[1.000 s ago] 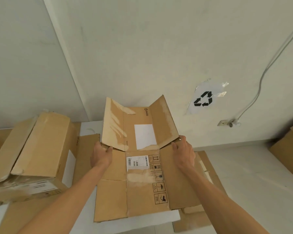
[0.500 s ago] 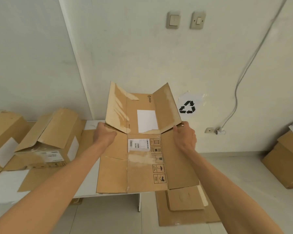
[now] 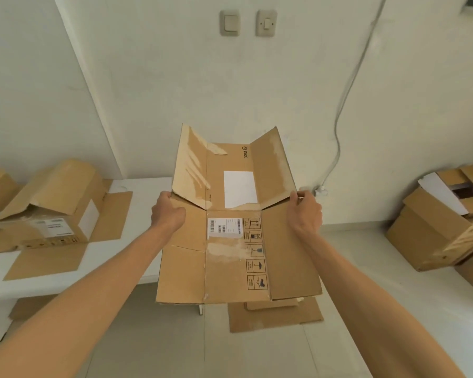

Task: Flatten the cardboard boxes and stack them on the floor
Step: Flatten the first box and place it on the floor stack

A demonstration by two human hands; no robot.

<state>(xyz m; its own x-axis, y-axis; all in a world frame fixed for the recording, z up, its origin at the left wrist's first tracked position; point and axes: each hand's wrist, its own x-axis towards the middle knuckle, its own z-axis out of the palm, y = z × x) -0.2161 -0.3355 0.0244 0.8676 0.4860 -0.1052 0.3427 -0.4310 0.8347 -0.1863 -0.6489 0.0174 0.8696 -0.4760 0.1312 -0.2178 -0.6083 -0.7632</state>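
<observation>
Flattened cardboard box [image 3: 238,252] held in the air between both hands, its long axis running from 6 toward 12 o'clock, away from the person. The left hand [image 3: 167,212] is closed in a grip on the left edge at 9 o'clock of the sheet; the right hand [image 3: 306,212] is clamped on the right edge at 3 o'clock, thumb on top. Both grips sit at the fold line where the far flaps [image 3: 191,165] rise, still angled upward rather than flat. The two hands are level and equally near the sheet. The floor stack [image 3: 273,315] of flattened cardboard lies directly beneath the near end of the sheet, toward 6 o'clock and slightly right; lowering looks the likely next move, and both grips seem equally placed for it. A white table [image 3: 137,268] at 9 o'clock carries an unflattened box [image 3: 52,203]; more boxes [image 3: 434,230] stand on the pale floor [image 3: 257,356] at 3 o'clock. Wall switches [image 3: 247,23] at 12 o'clock.
</observation>
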